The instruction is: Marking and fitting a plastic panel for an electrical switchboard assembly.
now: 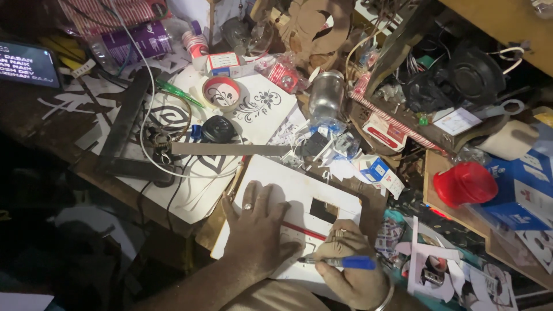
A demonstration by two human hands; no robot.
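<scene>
A white sheet of card (299, 193) with a rectangular cut-out lies on a brown board at the table's near edge. My left hand (256, 230), a ring on one finger, presses flat on the sheet's left part. Just to its right, my right hand (351, 268) grips a blue-handled pen or craft knife (340, 262), its tip pointing left onto the sheet. A thin red stick (304, 231) lies on the sheet between the two hands. A bangle shows on my right wrist.
A metal ruler (230, 149) lies above the sheet. A roll of tape (222, 92), patterned stencils, a plastic bottle (325, 95), a red cap (465, 183), blue boxes (527, 196), cables and paper scraps crowd the table. A lit screen (29, 63) stands far left.
</scene>
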